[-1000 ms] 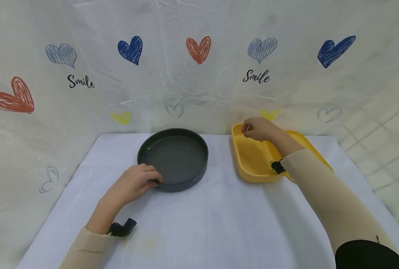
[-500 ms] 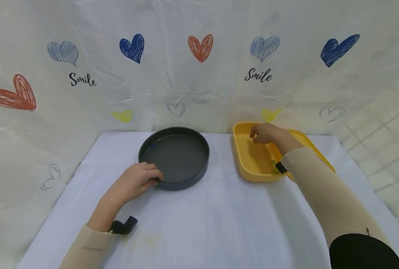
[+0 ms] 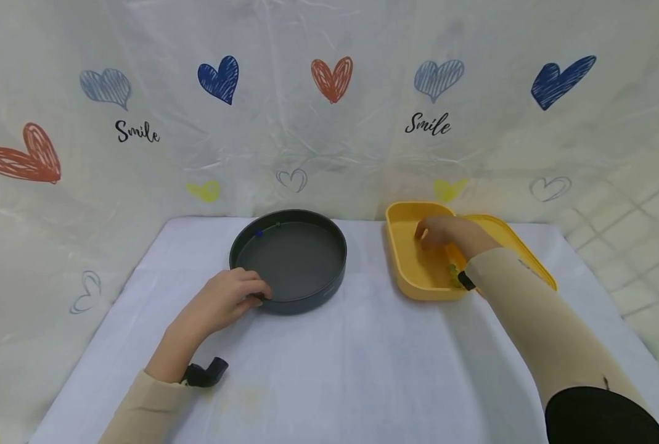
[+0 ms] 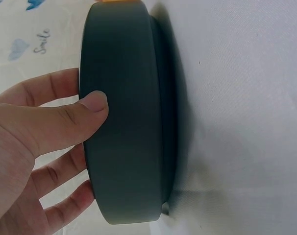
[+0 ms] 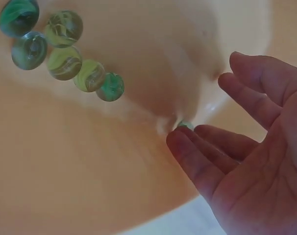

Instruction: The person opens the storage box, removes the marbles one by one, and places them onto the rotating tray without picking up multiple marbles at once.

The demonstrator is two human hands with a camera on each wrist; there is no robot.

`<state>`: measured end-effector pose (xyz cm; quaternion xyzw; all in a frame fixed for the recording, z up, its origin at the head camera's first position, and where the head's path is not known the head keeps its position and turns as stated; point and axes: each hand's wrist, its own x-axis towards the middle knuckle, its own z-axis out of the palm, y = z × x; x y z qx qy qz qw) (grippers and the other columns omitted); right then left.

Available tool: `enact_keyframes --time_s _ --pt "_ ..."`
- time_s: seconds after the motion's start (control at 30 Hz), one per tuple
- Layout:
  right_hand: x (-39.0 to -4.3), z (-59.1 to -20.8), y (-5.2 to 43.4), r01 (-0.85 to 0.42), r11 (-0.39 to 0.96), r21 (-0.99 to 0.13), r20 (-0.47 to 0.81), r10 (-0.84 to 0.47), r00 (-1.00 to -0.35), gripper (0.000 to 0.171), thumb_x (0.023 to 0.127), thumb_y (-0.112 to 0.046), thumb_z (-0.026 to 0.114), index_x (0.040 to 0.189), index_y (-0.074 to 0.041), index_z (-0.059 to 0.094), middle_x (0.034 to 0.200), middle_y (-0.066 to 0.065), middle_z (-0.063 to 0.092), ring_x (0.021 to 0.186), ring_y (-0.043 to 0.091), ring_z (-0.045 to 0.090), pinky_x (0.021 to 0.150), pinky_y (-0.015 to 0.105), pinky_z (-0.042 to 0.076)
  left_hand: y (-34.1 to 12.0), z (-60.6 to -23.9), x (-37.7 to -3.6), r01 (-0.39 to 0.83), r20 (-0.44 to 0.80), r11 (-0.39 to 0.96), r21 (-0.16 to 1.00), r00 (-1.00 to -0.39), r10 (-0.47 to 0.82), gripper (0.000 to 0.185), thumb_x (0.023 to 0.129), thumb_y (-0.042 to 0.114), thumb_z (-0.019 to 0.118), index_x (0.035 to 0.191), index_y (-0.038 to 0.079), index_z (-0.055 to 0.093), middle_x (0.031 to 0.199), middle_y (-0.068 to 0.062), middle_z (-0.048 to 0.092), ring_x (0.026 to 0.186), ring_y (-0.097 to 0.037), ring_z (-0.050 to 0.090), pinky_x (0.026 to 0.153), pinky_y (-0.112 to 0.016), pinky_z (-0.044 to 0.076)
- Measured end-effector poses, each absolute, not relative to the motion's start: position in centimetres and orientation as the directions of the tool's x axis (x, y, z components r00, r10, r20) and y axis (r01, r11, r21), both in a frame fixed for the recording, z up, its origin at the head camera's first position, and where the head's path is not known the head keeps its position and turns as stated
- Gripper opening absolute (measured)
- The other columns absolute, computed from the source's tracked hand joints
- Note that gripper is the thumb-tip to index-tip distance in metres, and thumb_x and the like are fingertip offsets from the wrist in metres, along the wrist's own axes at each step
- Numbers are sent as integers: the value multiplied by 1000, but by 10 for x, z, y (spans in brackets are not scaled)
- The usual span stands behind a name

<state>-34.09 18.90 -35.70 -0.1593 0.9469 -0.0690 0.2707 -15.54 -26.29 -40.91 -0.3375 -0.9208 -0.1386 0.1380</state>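
Left hand grips the near rim of the round dark pan, which sits on the white cloth left of centre; in the left wrist view the thumb presses flat on the outer wall of the pan while the remaining fingers curl behind and below it. Two small marbles, one blue and one green, lie inside the pan against its far wall. Right hand reaches down into the yellow tray, which stands on the cloth to the right of the pan, apart from it. In the right wrist view the fingertips of the right hand touch a single green marble at the tray floor; fingers are only loosely bent, and a firm pinch cannot be confirmed. Row of green and yellow-green marbles rests further along the tray floor, clear of the hand.
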Motion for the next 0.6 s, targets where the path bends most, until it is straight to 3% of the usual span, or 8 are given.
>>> enact_keyframes --time_s 0.33,0.6 --pt "-341 -353 190 -255 946 -200 -543 -324 -775 48 91 -13 59 137 3 53 136 23 52 115 35 50 101 49 43 -263 -410 -156 660 348 733 162 -734 584 30 77 5 84 95 27 74 91 15 67 84 -11 62 73 -32 51" --pt "-342 -348 189 -186 954 -237 -597 -293 -746 44 90 -6 58 134 -1 54 101 13 54 88 26 50 79 36 43 -263 -408 -155 660 350 734 163 -734 582 29 78 5 84 94 27 74 91 15 66 83 -10 62 72 -31 51"
